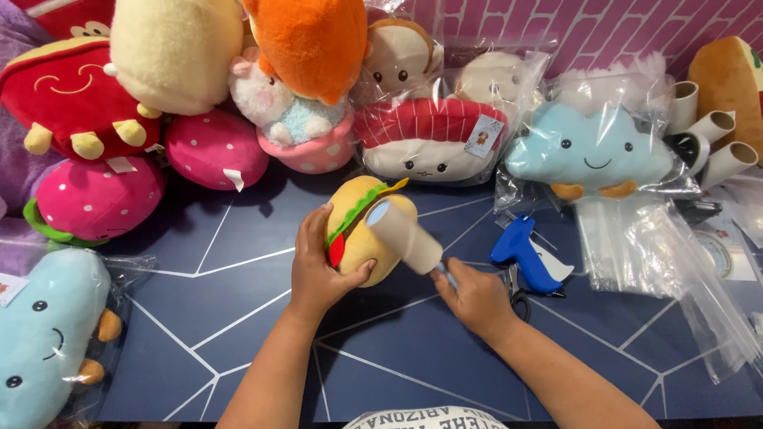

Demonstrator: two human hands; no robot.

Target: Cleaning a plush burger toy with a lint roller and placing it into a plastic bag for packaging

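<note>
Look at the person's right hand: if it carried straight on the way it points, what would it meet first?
Probably the burger plush toy: the right hand aims its lint roller up-left, the roller head apparently already at the toy.

The lint roller (404, 236) is blurry, and its handle end is hidden inside the right grip (475, 298). The left grip (318, 266) covers one side of the burger plush (362, 230). The blue plush in a bag (40, 334) is cut off by the left edge, and the scissors (518, 300) are mostly hidden behind the right grip.
</note>
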